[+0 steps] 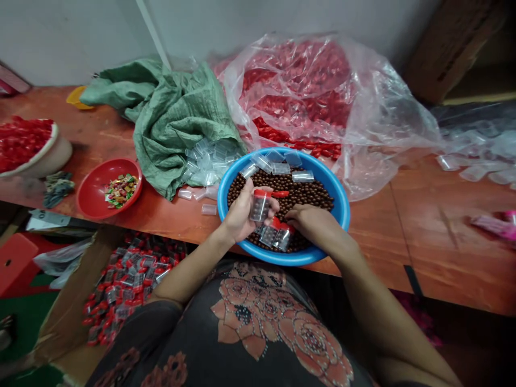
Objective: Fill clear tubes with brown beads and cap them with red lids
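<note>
A blue basin (343,215) stands in front of me, full of small round brown balls (310,199). Over its left side my left hand (242,212) is closed around a clear plastic bottle (260,207) with a red cap and dark contents. My right hand (312,221) reaches down to the balls, fingers bent together; whatever they hold is hidden. Beside its fingertips, more red-capped bottles (276,235) lie on the balls. A loose red cap (279,194) shows just beyond the held bottle. Several clear uncapped tubes (281,169) rest along the basin's far side.
Behind the basin sprawls a clear bag (298,97) of red caps. Left of it are green cloth (177,118), a heap of clear tubes (207,161), a red bowl (91,185) with small wrapped pieces and a white tub (56,153). Below, a carton (66,312) holds capped bottles.
</note>
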A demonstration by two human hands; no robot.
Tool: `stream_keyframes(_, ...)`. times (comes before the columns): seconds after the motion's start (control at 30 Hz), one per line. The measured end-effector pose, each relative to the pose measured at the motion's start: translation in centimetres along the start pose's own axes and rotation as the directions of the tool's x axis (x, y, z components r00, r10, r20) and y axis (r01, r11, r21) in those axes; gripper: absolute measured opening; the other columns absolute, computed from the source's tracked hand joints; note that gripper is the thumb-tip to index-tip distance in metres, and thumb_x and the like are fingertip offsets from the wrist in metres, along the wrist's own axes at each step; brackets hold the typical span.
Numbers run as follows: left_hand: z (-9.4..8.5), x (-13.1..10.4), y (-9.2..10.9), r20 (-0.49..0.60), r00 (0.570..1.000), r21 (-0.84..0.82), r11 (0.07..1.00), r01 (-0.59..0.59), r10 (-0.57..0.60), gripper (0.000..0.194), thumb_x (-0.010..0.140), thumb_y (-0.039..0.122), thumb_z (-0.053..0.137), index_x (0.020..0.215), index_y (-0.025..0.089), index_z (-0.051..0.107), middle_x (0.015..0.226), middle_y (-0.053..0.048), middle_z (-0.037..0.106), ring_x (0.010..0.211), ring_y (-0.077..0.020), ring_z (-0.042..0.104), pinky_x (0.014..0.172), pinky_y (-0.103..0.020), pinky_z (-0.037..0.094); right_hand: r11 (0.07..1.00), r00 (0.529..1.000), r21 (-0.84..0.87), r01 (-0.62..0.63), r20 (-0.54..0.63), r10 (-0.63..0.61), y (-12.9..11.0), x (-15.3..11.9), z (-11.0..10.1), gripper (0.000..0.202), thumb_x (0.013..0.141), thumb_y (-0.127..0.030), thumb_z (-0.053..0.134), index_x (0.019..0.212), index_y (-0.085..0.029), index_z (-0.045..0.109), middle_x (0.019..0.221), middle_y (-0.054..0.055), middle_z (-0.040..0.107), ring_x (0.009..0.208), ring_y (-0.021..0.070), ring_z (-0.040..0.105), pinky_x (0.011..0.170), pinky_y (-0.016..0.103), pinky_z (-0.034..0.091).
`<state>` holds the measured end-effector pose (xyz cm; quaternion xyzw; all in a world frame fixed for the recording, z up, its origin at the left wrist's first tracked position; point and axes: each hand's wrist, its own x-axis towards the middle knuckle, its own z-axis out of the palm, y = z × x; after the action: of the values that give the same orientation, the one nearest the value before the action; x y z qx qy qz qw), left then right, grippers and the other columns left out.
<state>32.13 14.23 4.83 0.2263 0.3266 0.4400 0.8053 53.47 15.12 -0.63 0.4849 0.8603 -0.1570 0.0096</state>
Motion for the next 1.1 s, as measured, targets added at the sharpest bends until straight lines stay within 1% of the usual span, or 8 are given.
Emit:
stream_keyframes(0.17,-0.8,0.3,-0.1,-0.002,0.999,0.030,0.998,0.050,-0.050,0.065,0.098,0.063,0.035,0.115,0.010,0.069,0.076,-0.009,0.068,0.051,-0.0087,0.056,0.040,-0.018,0.039,0.988,0.956,0.140,-0.063,-0.275,0.100,-0.1,-0.4,-0.9,0.021,0.096,-0.031,0.052,0.101,-0.021,0.070,0.101,0.009,0.071,0.095,0.0248,0.064,0.082,0.038,0.050)
stream_keyframes(0.27,-1.0,0.7,-0.7,-0.025,0.998,0.123,0.991,0.059,-0.056,0.069,0.098,0.064,0.034,0.118,0.009,0.069,0.073,-0.009,0.067,0.051,-0.0085,0.055,0.041,-0.018,0.038,0.891,0.756,0.454,-0.017,-0.577,0.309,-1.1,-0.7,-2.2,0.025,0.097,-0.037,0.052,0.110,-0.021,0.067,0.103,0.008,0.071,0.094,0.0226,0.066,0.084,0.038,0.052)
stream_keyframes(0.33,-0.8,0.8,-1.3,-0.013,0.999,0.222,0.974,0.049,-0.047,0.072,0.097,0.067,0.032,0.117,0.009,0.070,0.070,-0.008,0.067,0.052,-0.0095,0.057,0.042,-0.019,0.039,0.828,0.685,0.549,0.110,-0.646,0.337,-2.2,-0.9,-3.1,0.022,0.097,-0.036,0.055,0.110,-0.023,0.067,0.105,0.006,0.071,0.095,0.0205,0.067,0.084,0.036,0.053)
stream_keyframes(0.6,-0.2,0.6,-3.4,-0.014,0.999,0.508,0.861,-0.023,0.035,0.080,0.087,0.081,0.031,0.075,0.011,0.068,0.054,-0.003,0.057,0.043,-0.0082,0.049,0.040,-0.021,0.037,0.892,0.777,0.310,0.330,-0.625,-0.070,-4.9,-1.2,-4.8,0.024,0.099,-0.027,0.054,0.116,-0.025,0.070,0.105,0.005,0.072,0.097,0.0196,0.065,0.086,0.039,0.051)
stream_keyframes(0.77,-0.2,0.6,-3.1,-0.030,0.999,0.453,0.891,-0.007,0.023,0.081,0.087,0.083,0.030,0.081,0.012,0.069,0.054,-0.001,0.055,0.044,-0.0081,0.048,0.040,-0.020,0.037,0.944,0.815,0.083,0.319,-0.532,-0.229,-4.3,-1.9,-4.6,0.043,0.096,-0.049,0.054,0.131,-0.024,0.063,0.128,0.010,0.068,0.115,0.0301,0.061,0.095,0.050,0.046)
stream_keyframes(0.87,0.4,0.5,-2.1,0.030,1.000,0.329,0.944,-0.009,-0.001,0.079,0.089,0.079,0.033,0.102,0.011,0.071,0.061,-0.003,0.060,0.048,-0.0080,0.051,0.040,-0.019,0.036,0.923,0.758,0.339,0.184,-0.647,0.087,-3.8,-2.5,-3.6,0.049,0.097,-0.058,0.046,0.128,-0.024,0.063,0.122,0.011,0.069,0.111,0.0272,0.063,0.093,0.046,0.050)
stream_keyframes(0.97,0.9,0.3,-1.2,0.064,0.998,0.195,0.981,-0.019,0.007,0.069,0.093,0.071,0.040,0.121,0.014,0.065,0.068,-0.003,0.062,0.051,-0.0080,0.053,0.039,-0.017,0.035,0.715,0.721,0.699,0.012,-0.502,0.479,-3.6,-3.1,-2.1,0.045,0.097,-0.059,0.045,0.099,-0.022,0.071,0.084,0.005,0.071,0.075,0.0186,0.066,0.069,0.034,0.052)
stream_keyframes(1.1,1.3,0.1,-1.5,0.002,0.998,0.185,0.981,-0.059,0.060,0.057,0.095,0.062,0.045,0.130,0.019,0.057,0.070,0.000,0.061,0.050,-0.0076,0.052,0.038,-0.016,0.034,0.448,0.796,0.894,0.021,-0.287,0.534,-4.3,-3.3,-1.1,0.050,0.097,-0.060,0.044,0.090,-0.021,0.073,0.074,0.004,0.070,0.062,0.0151,0.062,0.055,0.028,0.049)
